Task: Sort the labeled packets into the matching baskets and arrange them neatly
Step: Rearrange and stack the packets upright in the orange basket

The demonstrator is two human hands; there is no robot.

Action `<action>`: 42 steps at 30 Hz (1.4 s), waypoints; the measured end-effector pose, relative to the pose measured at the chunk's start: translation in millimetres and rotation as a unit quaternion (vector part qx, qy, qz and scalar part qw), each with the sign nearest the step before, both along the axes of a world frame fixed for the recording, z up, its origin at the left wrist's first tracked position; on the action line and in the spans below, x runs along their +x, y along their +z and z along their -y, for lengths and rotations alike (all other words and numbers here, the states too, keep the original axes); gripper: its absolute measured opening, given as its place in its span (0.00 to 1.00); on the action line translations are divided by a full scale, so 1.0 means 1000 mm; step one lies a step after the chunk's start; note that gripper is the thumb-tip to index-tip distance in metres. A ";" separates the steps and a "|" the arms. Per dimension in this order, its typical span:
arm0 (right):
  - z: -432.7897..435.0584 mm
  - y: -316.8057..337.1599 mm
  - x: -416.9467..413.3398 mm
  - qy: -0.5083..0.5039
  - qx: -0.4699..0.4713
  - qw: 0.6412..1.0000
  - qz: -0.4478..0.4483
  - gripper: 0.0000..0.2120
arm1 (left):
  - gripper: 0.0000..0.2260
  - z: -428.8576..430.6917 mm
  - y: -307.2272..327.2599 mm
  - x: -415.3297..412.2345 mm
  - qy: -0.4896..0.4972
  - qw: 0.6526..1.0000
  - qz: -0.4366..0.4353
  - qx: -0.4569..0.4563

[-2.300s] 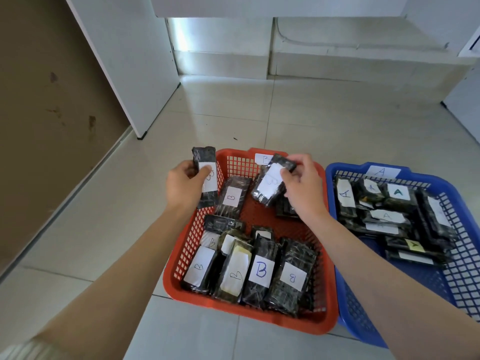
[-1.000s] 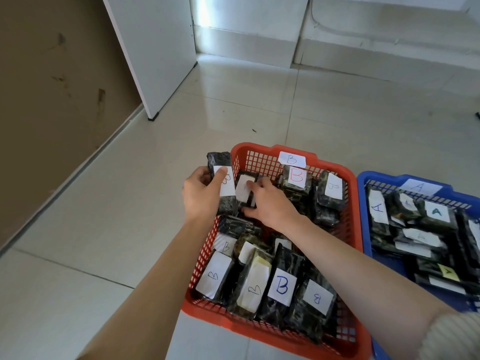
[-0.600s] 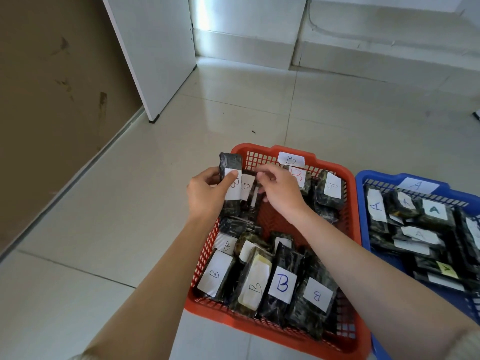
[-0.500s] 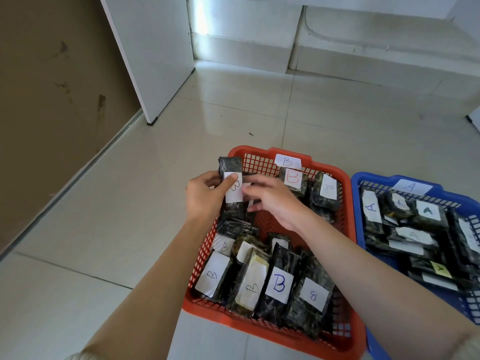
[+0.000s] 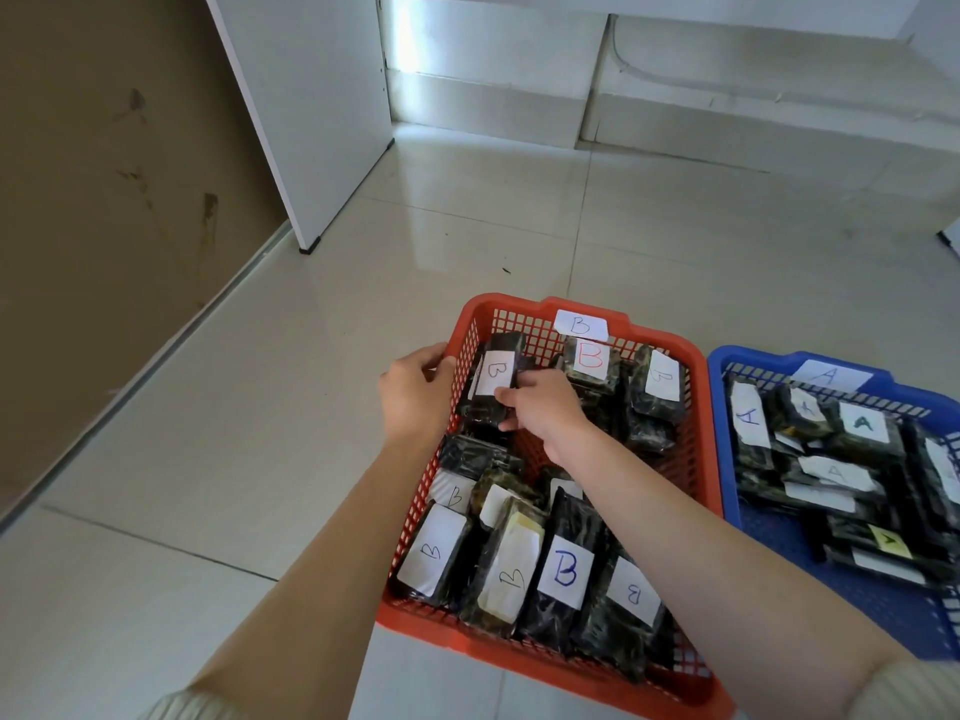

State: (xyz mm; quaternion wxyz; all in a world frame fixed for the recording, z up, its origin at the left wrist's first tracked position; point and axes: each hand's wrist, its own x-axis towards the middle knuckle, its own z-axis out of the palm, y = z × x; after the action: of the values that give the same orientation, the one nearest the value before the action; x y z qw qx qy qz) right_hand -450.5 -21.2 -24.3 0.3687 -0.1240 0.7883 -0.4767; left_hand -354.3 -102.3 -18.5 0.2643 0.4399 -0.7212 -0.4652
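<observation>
The red basket [image 5: 511, 304], tagged B, holds several dark packets with white B labels. One row [image 5: 563, 570] stands along its near wall, and two more packets [image 5: 655, 392] lean at the far right. My right hand [image 5: 545, 415] is inside the basket at the far left corner, fingers closed on an upright B packet [image 5: 496, 374]. My left hand [image 5: 415, 400] sits outside the left wall, thumb on the rim, gripping it. The blue basket [image 5: 753, 357], tagged A, lies to the right with several A packets [image 5: 862, 423].
Both baskets sit side by side on a glossy tiled floor. A white cabinet panel [image 5: 311, 122] stands at the far left, a brown wall [image 5: 104, 200] runs along the left side, and a white step [image 5: 727, 111] crosses the back.
My left hand let go of the B packet it held above the rim and now rests on the basket's left wall. My right hand took that packet and lowered it into the far left corner.
</observation>
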 end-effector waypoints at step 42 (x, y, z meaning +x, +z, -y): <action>-0.091 0.044 -0.007 0.112 0.069 0.981 -0.141 0.21 | 0.34 -0.029 0.035 0.075 -0.471 0.674 0.493 -0.286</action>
State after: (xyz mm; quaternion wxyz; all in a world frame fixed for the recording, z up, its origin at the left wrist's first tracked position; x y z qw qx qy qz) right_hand -457.8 70.1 19.6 0.3128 -0.2516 0.8446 -0.3542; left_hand -279.3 -73.5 16.5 -0.2704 0.1106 -0.9563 -0.0147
